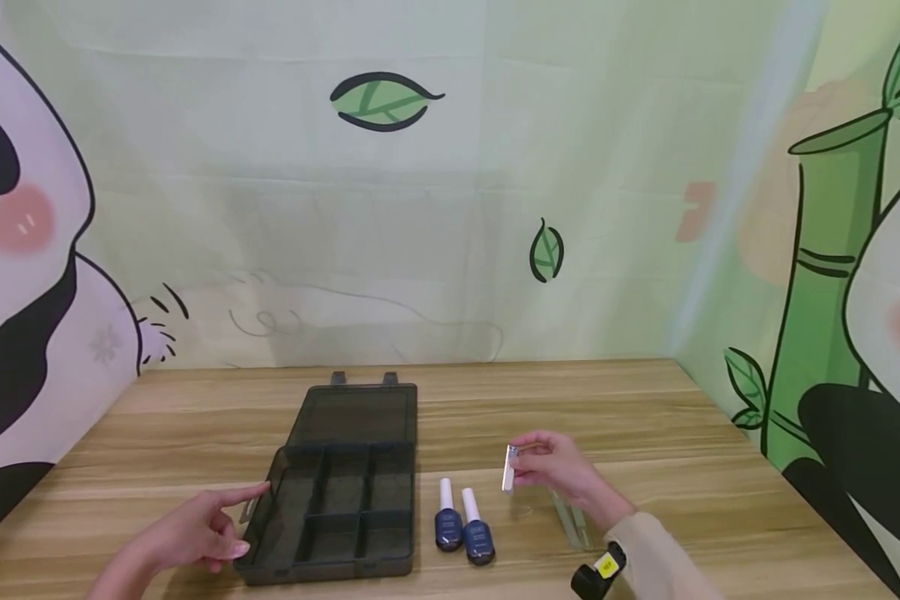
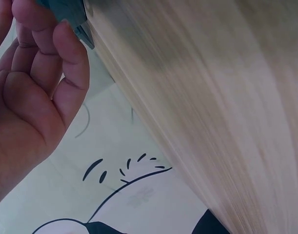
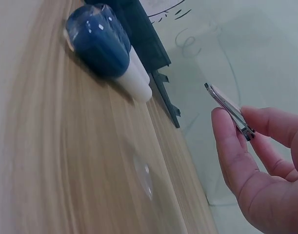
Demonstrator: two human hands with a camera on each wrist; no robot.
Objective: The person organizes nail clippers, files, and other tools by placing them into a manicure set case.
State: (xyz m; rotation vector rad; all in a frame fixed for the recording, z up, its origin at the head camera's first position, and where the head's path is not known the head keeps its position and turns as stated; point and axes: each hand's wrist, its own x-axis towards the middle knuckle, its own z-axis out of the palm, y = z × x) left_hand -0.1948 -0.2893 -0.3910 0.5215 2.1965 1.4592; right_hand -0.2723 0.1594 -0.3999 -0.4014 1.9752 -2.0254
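Nail clipper [image 3: 230, 108]: pinched at lower end in right hand [image 1: 558, 471] grip, raised above desk [image 1: 645, 417], right of two blue bottles [image 1: 462, 527]. Long axis near upright, free end up. Left hand [image 1: 195, 533]: relaxed, forefinger touching organizer box [image 1: 337, 500] edge.

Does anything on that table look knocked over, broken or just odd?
Nothing looks spilled or broken. The two bottles lie on their sides beside the open box, whose compartments look empty. The right hand holds a small metal clipper off the table.
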